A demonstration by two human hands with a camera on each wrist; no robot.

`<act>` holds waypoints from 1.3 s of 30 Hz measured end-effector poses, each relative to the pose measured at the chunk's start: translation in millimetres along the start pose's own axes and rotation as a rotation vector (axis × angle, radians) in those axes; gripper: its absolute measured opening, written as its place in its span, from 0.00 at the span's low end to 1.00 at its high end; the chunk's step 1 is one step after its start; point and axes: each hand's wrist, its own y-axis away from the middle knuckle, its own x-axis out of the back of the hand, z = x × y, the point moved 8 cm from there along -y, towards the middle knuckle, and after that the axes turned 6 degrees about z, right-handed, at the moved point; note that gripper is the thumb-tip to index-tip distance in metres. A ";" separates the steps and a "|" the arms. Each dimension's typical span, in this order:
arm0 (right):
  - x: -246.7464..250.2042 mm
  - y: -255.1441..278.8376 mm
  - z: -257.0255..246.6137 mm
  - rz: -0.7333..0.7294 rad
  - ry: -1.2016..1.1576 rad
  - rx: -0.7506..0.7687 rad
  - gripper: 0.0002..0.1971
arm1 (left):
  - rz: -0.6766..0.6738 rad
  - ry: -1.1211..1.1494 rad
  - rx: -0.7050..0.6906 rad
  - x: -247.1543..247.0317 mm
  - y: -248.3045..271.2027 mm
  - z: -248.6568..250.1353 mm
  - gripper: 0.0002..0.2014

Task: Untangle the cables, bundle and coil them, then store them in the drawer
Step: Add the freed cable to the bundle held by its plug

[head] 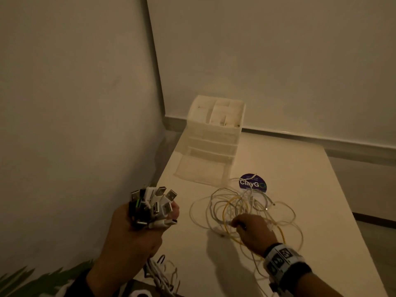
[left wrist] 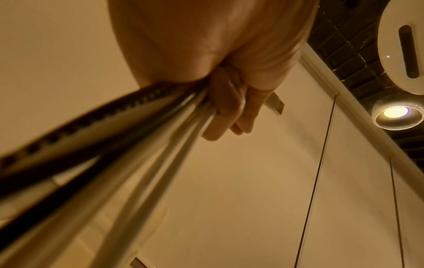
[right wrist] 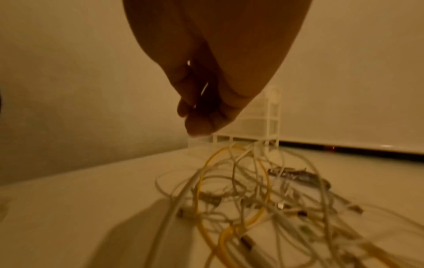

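Head view: left hand raised over the near-left edge of the white table, fingers curled tight round a bunch of USB plugs, plug ends fanned upward; their cords hang below the fist. Right hand palm-down on the tangle of cables, which lies loose mid-table, mostly white, one yellow cable among them. Fingertips drawn together at the tangle's near-left part; whether they pinch a strand, cannot tell. White drawer unit at the far end by the wall, its bottom drawer pulled out. Purple round sticker just beyond the tangle, partly under cable loops.

Left wrist view: left hand clenched on the cords, white and one dark, running toward the lens. Ceiling lamp lit.

Right wrist view: right hand, fingertips bunched, above the tangle; contact unclear. Drawer unit behind.
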 end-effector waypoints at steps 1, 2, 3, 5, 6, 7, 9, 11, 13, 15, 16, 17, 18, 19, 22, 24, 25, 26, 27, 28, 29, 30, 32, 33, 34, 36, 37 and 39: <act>-17.4 -8.0 9.3 -0.081 0.081 -0.030 0.16 | 0.028 0.001 0.000 -2.0 -1.3 -0.5 0.12; -30.5 -14.7 20.5 -0.140 0.156 -0.070 0.18 | 0.044 0.003 0.011 -4.4 -1.5 -0.8 0.10; -39.3 -19.9 32.1 -0.175 0.229 -0.100 0.19 | 0.044 -0.003 0.021 -8.5 -1.8 -0.7 0.08; -48.6 -26.2 46.9 -0.226 0.322 -0.121 0.18 | 0.090 -0.031 0.054 -9.1 -3.3 -5.1 0.11; -52.8 -28.0 50.9 -0.248 0.331 -0.112 0.18 | 0.122 -0.020 0.077 -7.8 -3.5 -6.5 0.12; -56.6 -29.9 53.5 -0.254 0.319 -0.095 0.18 | 0.146 -0.005 0.098 -7.1 -4.2 -8.0 0.12; -64.0 -32.9 58.2 -0.261 0.337 -0.058 0.17 | 0.160 -0.040 0.096 -8.3 -5.7 -6.2 0.11; -74.7 -34.3 63.5 -0.250 0.385 -0.015 0.17 | 0.184 -0.062 0.080 -8.1 -5.1 -4.8 0.13; -80.0 -33.2 65.8 -0.258 0.400 -0.027 0.15 | 0.233 -0.032 0.100 -4.3 -3.0 -7.7 0.09; -73.9 -37.7 64.7 -0.236 0.341 -0.081 0.10 | 0.245 -0.049 0.116 -2.3 -1.7 -13.7 0.16; -64.5 -42.4 62.9 -0.203 0.294 -0.112 0.06 | 0.257 -0.039 0.130 -0.7 -1.7 -16.0 0.17; -51.3 -48.7 60.2 -0.146 0.226 -0.139 0.07 | 0.263 -0.020 0.142 0.7 -2.7 -17.7 0.16; -34.8 -54.9 58.3 -0.073 0.134 -0.175 0.09 | 0.263 0.000 0.147 2.2 -3.9 -18.7 0.16; -15.2 -58.8 57.0 0.011 0.008 -0.214 0.11 | 0.252 0.013 0.132 0.6 -5.7 -17.1 0.15; 48.6 -59.0 38.5 0.190 -0.558 -0.280 0.15 | 0.129 0.069 0.056 -15.4 -10.4 -5.0 0.08; 89.3 -51.6 13.9 0.226 -0.930 -0.270 0.15 | 0.074 0.072 0.040 -22.9 -12.6 -4.6 0.17; 110.8 -45.9 -2.2 0.240 -1.042 -0.231 0.14 | 0.069 0.074 0.039 -25.5 -13.9 -6.7 0.17; 132.1 -40.6 -18.2 0.260 -1.110 -0.179 0.12 | 0.056 0.081 0.042 -29.6 -14.9 -7.0 0.14; 151.8 -35.5 -32.5 0.289 -1.155 -0.118 0.10 | 0.042 0.091 0.046 -33.8 -16.4 -8.4 0.09; 170.3 -30.7 -45.4 0.332 -1.178 -0.049 0.08 | 0.040 0.099 0.055 -37.1 -17.6 -10.2 0.04; 187.9 -25.0 -58.9 0.379 -1.178 0.030 0.07 | 0.024 0.098 0.049 -40.7 -18.9 -11.6 0.05; 202.7 -17.9 -73.0 0.416 -1.148 0.112 0.06 | 0.004 0.098 0.034 -44.6 -19.6 -11.8 0.07; 219.7 0.6 -101.6 0.441 -1.031 0.258 0.04 | -0.015 0.109 0.001 -51.7 -22.7 -8.0 0.08; 220.9 11.3 -116.2 0.436 -0.973 0.317 0.03 | -0.025 0.128 -0.010 -54.7 -25.1 -5.1 0.09; 215.9 22.1 -128.5 0.419 -0.925 0.359 0.03 | -0.038 0.165 0.002 -59.0 -27.3 -3.2 0.13; 191.4 41.1 -143.0 0.374 -0.842 0.391 0.03 | -0.061 0.224 0.026 -68.9 -31.5 0.8 0.18; 175.5 48.1 -146.1 0.367 -0.790 0.388 0.04 | -0.075 0.241 0.026 -73.7 -32.8 2.2 0.19; 145.1 55.2 -145.3 0.382 -0.689 0.347 0.04 | -0.093 0.263 0.047 -80.7 -31.3 -1.7 0.22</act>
